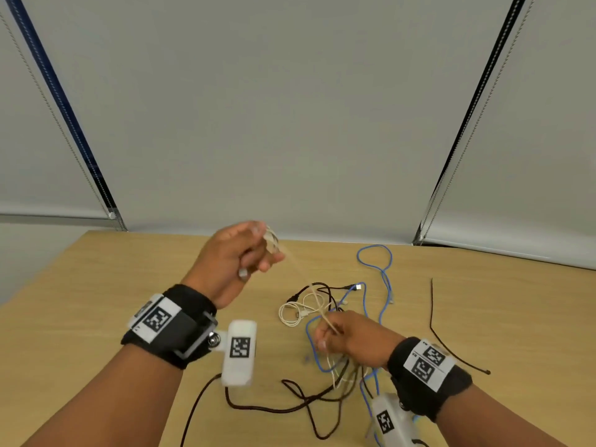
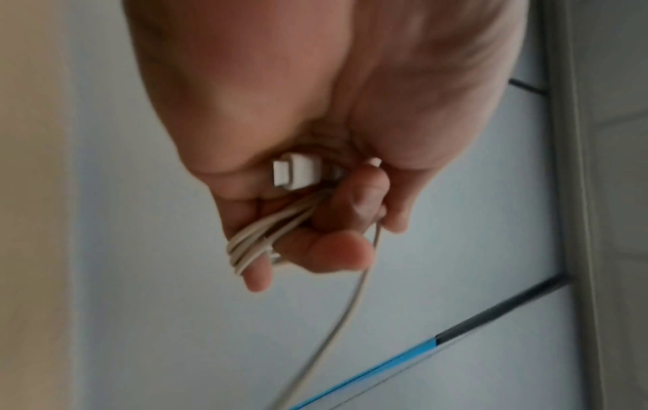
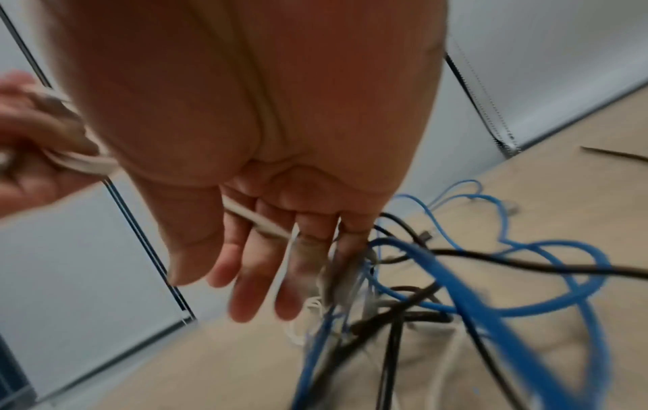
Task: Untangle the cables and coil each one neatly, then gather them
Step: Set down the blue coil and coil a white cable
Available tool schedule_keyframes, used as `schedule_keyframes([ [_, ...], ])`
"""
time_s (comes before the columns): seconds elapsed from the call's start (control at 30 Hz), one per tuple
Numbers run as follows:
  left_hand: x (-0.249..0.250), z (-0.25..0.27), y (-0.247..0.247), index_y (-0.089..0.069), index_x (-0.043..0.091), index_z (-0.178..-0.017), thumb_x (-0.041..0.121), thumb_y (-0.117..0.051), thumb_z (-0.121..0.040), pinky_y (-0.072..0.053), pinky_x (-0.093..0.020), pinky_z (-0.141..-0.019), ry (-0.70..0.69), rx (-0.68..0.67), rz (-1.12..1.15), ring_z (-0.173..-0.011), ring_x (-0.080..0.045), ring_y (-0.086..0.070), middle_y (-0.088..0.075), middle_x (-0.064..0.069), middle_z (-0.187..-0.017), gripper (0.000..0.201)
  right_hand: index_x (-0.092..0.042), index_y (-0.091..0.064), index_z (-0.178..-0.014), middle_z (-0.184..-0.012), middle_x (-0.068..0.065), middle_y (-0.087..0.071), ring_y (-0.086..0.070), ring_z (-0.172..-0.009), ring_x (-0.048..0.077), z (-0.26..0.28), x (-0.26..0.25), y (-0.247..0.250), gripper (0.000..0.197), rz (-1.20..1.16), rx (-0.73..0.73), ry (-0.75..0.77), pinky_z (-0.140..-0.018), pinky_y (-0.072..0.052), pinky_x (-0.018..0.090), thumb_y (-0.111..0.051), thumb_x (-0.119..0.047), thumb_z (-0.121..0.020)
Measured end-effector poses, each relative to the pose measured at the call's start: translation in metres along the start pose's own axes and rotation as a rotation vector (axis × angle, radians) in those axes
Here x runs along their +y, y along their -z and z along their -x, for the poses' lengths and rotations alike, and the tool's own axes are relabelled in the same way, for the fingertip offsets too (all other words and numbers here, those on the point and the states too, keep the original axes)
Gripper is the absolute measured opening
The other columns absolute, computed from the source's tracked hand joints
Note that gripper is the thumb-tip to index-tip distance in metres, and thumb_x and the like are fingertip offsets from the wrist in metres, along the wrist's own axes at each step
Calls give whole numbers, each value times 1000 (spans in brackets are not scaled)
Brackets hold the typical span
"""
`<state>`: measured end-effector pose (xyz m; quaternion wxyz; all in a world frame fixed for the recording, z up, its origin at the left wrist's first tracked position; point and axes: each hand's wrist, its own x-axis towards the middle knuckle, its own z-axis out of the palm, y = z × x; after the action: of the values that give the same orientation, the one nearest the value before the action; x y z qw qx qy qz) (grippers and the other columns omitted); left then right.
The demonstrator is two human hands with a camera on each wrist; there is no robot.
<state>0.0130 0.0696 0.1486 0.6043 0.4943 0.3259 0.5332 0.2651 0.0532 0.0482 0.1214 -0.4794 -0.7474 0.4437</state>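
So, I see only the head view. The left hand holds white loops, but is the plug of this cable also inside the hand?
Observer: Yes. The left wrist view shows the white plug against the palm of the left hand, beside the white cable turns wound round its fingers.
Operator: And the right hand, does it squeeze the cable?
Observer: No. In the right wrist view the right hand has nearly straight fingers; the cable only lies across them.
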Motion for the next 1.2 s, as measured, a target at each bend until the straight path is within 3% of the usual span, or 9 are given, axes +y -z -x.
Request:
schedule_keyframes([
  [0.3,-12,-3,9,-49,20,-63,29,-46,-107,-52,-56,-102,9,123,-312,-46,-17,-48,-33,-1,-50,45,-36,-55,-137,-138,-10,-63,-58,-129,8,13,-4,14,67,-710,95,54,-104,-46,32,-76,-50,-75],
  [0.4,-26,1,6,-45,16,-67,32,-46,-106,-54,-55,-100,72,134,-308,-45,-17,-46,-31,-2,-51,43,-42,-57,-128,-136,-11,-62,-61,-121,4,7,-21,24,58,-578,305,42,-99,-46,32,-69,-64,-75],
  [0.53,-34,4,6,-48,16,-67,34,-48,-106,-56,-54,-96,120,120,-241,-45,-17,-45,-33,0,-50,43,-42,-48,-125,-138,-8,-52,-57,-111,4,-6,-21,31,37,-379,628,-75,-93,-43,33,-66,-44,-92],
  [0.67,-35,3,8,-49,18,-64,35,-52,-104,-58,-54,-91,139,81,-145,-43,-16,-42,-33,2,-49,43,-31,-47,-141,-149,-2,-39,-44,-135,17,-4,-16,35,52,-105,707,-134,-110,-39,38,-67,-38,-93],
  [0.83,-41,4,2,-49,19,-62,36,-55,-102,-58,-57,-91,195,18,-164,-40,-16,-38,-31,1,-49,44,-37,-38,-150,-151,-16,-40,-38,-139,3,-1,-40,26,60,-12,603,124,-113,-36,30,-64,-34,-96],
  [0.93,-44,5,-9,-51,17,-65,41,-57,-99,-59,-57,-88,238,-53,-125,-39,-15,-36,-32,1,-48,43,-32,-46,-145,-139,-16,-56,-50,-127,-5,-5,-55,11,47,-67,470,234,-103,-41,19,-59,-29,-100],
  [1.0,-44,5,-13,-51,16,-67,41,-57,-99,-59,-54,-84,248,-87,-26,-39,-14,-36,-33,2,-48,41,-17,-60,-119,-102,-4,-70,-66,-94,2,-6,-59,7,17,-213,478,235,-86,-50,28,-55,-21,-103],
  [1.1,-43,6,-17,-52,15,-69,39,-55,-100,-60,-47,-77,264,-91,170,-39,-13,-38,-36,2,-48,40,-3,-55,-101,-80,5,-60,-64,-67,14,-6,-57,2,15,-348,448,199,-68,-52,36,-48,-16,-105],
  [1.2,-39,5,-18,-55,14,-72,41,-48,-103,-61,-43,-73,198,-9,398,-53,-20,-61,-55,-3,-56,42,-8,-54,-104,-79,7,-57,-57,-57,20,-9,-55,-8,17,-401,333,123,-55,-48,28,-46,-22,-107],
])
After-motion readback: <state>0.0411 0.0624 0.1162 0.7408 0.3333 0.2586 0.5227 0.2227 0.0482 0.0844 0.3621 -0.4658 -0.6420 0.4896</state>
